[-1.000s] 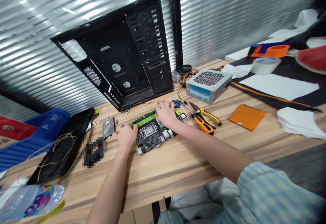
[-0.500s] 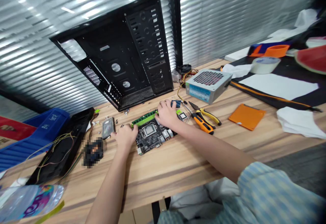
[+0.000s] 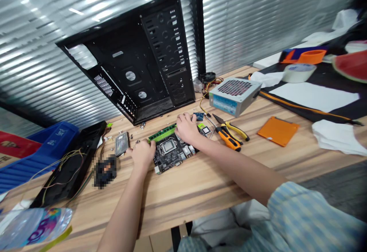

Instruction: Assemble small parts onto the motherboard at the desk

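A black motherboard (image 3: pixel 172 159) lies on the wooden table in front of me, its silver processor socket (image 3: pixel 168 146) facing up. Along its far edge runs a green RAM stick (image 3: pixel 163 131), beside bright green slots. My left hand (image 3: pixel 142 152) is closed at the board's left edge, its thumb by the stick's left end. At the stick's other end, my right hand (image 3: pixel 187 130) reaches over the board with bent fingers. Its fingertips are partly hidden, and whether either hand presses on the stick or just the board I cannot tell.
Behind the board stands an open black computer case (image 3: pixel 126 65). Pliers (image 3: pixel 233 128) and an orange-black screwdriver (image 3: pixel 226 137) lie to the right, near a power supply (image 3: pixel 235 93) and an orange plate (image 3: pixel 278 131). A drive (image 3: pixel 122 144) lies left; a plastic bottle (image 3: pixel 37 225) is at front left.
My right hand has shifted very slightly left along the RAM stick. The left hand and motherboard stay almost in place.
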Action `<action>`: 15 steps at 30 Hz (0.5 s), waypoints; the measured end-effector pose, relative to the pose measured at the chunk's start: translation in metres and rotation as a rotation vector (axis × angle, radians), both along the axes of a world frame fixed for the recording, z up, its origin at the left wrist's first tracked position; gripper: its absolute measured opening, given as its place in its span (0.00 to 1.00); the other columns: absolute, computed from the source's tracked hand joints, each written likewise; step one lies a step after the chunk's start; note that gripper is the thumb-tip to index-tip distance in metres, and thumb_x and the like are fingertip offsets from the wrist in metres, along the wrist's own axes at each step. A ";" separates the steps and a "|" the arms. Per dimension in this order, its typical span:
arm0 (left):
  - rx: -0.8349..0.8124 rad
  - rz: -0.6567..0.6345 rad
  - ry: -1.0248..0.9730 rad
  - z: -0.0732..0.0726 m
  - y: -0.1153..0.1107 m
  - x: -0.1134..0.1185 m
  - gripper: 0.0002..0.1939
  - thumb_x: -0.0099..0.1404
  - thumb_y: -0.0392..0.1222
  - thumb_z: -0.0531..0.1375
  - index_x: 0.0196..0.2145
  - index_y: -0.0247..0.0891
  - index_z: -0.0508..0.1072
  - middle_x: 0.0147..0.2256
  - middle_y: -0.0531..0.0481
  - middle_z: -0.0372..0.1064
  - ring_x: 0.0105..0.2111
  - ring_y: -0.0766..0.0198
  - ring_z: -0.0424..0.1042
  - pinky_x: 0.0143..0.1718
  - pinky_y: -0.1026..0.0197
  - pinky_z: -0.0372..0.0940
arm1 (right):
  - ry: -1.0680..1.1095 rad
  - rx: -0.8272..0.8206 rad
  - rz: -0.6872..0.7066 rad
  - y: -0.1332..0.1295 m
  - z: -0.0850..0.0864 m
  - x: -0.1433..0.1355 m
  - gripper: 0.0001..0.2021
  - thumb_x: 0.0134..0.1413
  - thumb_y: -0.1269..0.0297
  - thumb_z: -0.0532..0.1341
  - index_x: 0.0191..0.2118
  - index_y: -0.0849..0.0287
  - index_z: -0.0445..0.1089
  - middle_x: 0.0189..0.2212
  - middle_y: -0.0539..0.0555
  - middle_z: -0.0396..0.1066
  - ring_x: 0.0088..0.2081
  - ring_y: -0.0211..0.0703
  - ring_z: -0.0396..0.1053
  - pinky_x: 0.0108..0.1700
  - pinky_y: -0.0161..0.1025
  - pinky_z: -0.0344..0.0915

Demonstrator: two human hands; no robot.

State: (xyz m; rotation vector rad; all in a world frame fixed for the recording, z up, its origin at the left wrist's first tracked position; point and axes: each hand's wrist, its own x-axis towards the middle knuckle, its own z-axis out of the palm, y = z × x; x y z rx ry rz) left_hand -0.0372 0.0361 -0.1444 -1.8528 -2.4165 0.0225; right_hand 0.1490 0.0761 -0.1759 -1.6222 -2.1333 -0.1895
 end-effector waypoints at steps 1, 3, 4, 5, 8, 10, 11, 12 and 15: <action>0.002 -0.001 0.000 0.000 0.000 0.000 0.22 0.64 0.49 0.45 0.34 0.35 0.75 0.37 0.34 0.75 0.41 0.46 0.72 0.48 0.44 0.53 | 0.000 -0.004 -0.002 0.000 0.000 0.000 0.16 0.58 0.65 0.54 0.47 0.69 0.69 0.49 0.67 0.65 0.50 0.57 0.55 0.52 0.56 0.51; 0.006 -0.004 0.002 0.000 0.000 0.000 0.22 0.64 0.49 0.45 0.34 0.35 0.75 0.37 0.33 0.75 0.41 0.46 0.72 0.48 0.44 0.52 | -0.004 -0.014 -0.001 0.000 0.001 0.000 0.16 0.58 0.65 0.54 0.48 0.68 0.69 0.49 0.67 0.65 0.50 0.57 0.55 0.51 0.56 0.51; 0.007 -0.007 0.002 0.000 -0.001 0.001 0.22 0.64 0.49 0.45 0.34 0.34 0.75 0.37 0.33 0.75 0.41 0.46 0.72 0.47 0.44 0.52 | -0.006 -0.018 0.002 0.000 0.002 0.000 0.16 0.58 0.66 0.54 0.48 0.68 0.69 0.49 0.67 0.65 0.50 0.57 0.55 0.51 0.56 0.51; 0.007 -0.009 0.001 0.000 -0.001 0.001 0.22 0.64 0.49 0.45 0.34 0.34 0.75 0.37 0.33 0.75 0.41 0.46 0.72 0.47 0.44 0.52 | -0.008 -0.022 0.005 0.000 0.002 -0.001 0.16 0.58 0.66 0.54 0.48 0.68 0.69 0.49 0.67 0.65 0.50 0.57 0.55 0.51 0.56 0.51; 0.008 -0.016 0.001 0.000 -0.001 0.001 0.22 0.65 0.48 0.44 0.34 0.34 0.75 0.38 0.33 0.75 0.42 0.46 0.72 0.47 0.44 0.52 | -0.009 -0.019 0.011 0.000 0.002 -0.001 0.16 0.58 0.66 0.54 0.48 0.67 0.69 0.49 0.67 0.65 0.50 0.57 0.55 0.51 0.56 0.51; 0.009 -0.023 0.002 0.000 -0.002 0.002 0.22 0.65 0.48 0.44 0.35 0.34 0.74 0.39 0.33 0.75 0.42 0.46 0.72 0.47 0.44 0.52 | -0.006 -0.009 0.009 0.000 0.001 0.000 0.15 0.57 0.66 0.54 0.48 0.68 0.70 0.49 0.67 0.65 0.51 0.57 0.55 0.52 0.56 0.50; 0.008 -0.023 0.005 0.000 -0.002 0.002 0.22 0.65 0.48 0.44 0.35 0.34 0.74 0.39 0.33 0.75 0.42 0.46 0.72 0.47 0.44 0.52 | -0.003 -0.005 0.008 0.000 0.001 0.000 0.15 0.57 0.66 0.54 0.47 0.68 0.70 0.49 0.67 0.65 0.51 0.57 0.55 0.53 0.56 0.50; 0.005 -0.021 0.007 0.001 -0.002 0.002 0.22 0.65 0.48 0.44 0.35 0.34 0.74 0.39 0.33 0.75 0.42 0.46 0.72 0.47 0.44 0.52 | 0.000 -0.003 0.007 0.000 0.001 0.000 0.15 0.57 0.66 0.54 0.47 0.68 0.70 0.49 0.66 0.66 0.51 0.57 0.55 0.53 0.57 0.49; -0.001 -0.016 0.013 0.001 -0.002 0.002 0.22 0.65 0.48 0.44 0.36 0.34 0.74 0.39 0.33 0.75 0.42 0.45 0.72 0.46 0.45 0.52 | 0.020 -0.010 -0.005 -0.001 0.000 0.001 0.16 0.57 0.64 0.55 0.47 0.68 0.69 0.48 0.67 0.66 0.50 0.57 0.56 0.53 0.57 0.49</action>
